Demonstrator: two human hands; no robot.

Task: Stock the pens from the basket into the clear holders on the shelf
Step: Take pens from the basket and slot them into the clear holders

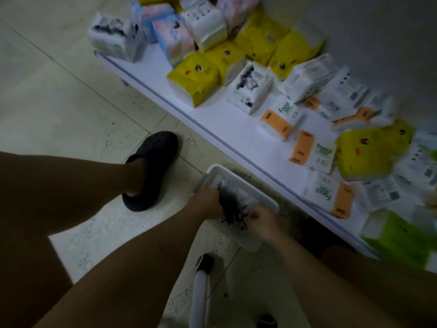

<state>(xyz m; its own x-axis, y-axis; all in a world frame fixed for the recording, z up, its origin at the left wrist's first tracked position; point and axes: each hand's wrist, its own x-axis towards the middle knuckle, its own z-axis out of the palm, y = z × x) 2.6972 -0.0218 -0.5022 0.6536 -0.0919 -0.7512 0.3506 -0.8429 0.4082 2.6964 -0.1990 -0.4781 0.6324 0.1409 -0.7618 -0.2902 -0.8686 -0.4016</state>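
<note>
Tissue packs (250, 91) heaped across upper right: yellow, white, orange-banded; green pack (399, 235) at right edge. My black clog (151, 171) left of centre on speckled floor tiles (59, 102). White tube (201, 297), blurred, bottom centre.

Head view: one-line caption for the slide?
Left hand grips a bundle of pens in the basket on the floor, right hand at its end; tissue packs on the shelf beside.

Dark pens (233, 209) bunched in wht basket (213, 168) (on floor).

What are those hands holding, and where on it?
A bundle of dark pens: left hand grips its far part, right hand pinches its near end.
</note>
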